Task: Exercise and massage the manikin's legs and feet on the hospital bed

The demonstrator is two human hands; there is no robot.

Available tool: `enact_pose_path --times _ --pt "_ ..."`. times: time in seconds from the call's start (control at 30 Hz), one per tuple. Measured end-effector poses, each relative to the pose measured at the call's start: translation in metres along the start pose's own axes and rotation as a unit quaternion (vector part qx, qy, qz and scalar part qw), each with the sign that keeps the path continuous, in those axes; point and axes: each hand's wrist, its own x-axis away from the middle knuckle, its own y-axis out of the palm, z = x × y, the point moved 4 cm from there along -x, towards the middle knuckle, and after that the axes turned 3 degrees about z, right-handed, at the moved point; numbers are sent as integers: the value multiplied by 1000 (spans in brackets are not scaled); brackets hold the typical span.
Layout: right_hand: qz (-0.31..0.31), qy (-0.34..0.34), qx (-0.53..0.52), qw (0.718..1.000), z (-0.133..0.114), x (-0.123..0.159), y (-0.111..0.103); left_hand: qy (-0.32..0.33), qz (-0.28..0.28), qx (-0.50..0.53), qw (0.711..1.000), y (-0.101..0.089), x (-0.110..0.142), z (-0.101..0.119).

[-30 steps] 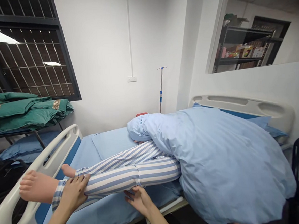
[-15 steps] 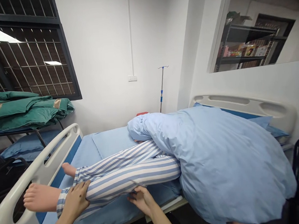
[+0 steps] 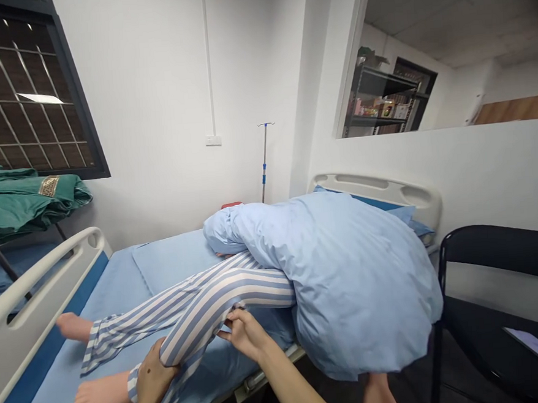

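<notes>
A figure in blue-and-white striped pyjama trousers (image 3: 211, 297) lies on a hospital bed (image 3: 172, 263), its upper body under a light blue duvet (image 3: 342, 264). My left hand (image 3: 153, 376) is wrapped round the near lower leg just above the bare foot (image 3: 101, 397). My right hand (image 3: 241, 333) grips the striped trouser cloth under the bent near knee. The far foot (image 3: 72, 327) rests on the blue sheet.
A white footboard (image 3: 35, 285) bounds the bed on the left, a white headboard (image 3: 379, 191) at the back right. A black chair (image 3: 501, 296) stands right of the bed. Green folded bedding (image 3: 24, 197) lies on a rack; an IV pole (image 3: 264, 162) stands by the wall.
The near leg has bent at the knee and its foot has slid away from the footboard towards me. Both hands moved with it. My view has swung to the right.
</notes>
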Motion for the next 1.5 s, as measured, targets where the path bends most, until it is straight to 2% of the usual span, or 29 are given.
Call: enact_pose_path --times 0.23,0.37,0.5,0.67,0.8,0.93,1.1,1.23,1.37,1.5 --pt "10 -9 -6 1000 4 -3 -1 7 -41 9 999 -6 -5 -6" --pt "11 -14 -18 1000 10 -2 -4 21 -30 -19 999 -21 -8 -12" --pt "5 -11 -41 999 21 0 -9 50 5 -85 995 -45 -12 -22" --pt "20 6 -89 996 44 -1 -16 129 48 -167 976 -84 -12 -33" --pt "30 22 -125 991 67 -5 -25 154 51 -237 958 -114 -3 -31" --pt "49 49 -137 988 92 -10 -40 149 35 -301 941 -131 10 -25" --pt "76 84 -125 986 119 -13 -60 159 22 -344 925 -130 20 -23" --pt "81 93 -118 985 126 -13 -67 153 14 -342 927 -122 22 -29" --pt "80 89 -114 986 115 -9 -60 129 9 -323 938 -113 20 -42" --pt "49 67 -106 991 86 0 -38 99 5 -272 957 -98 11 -48"
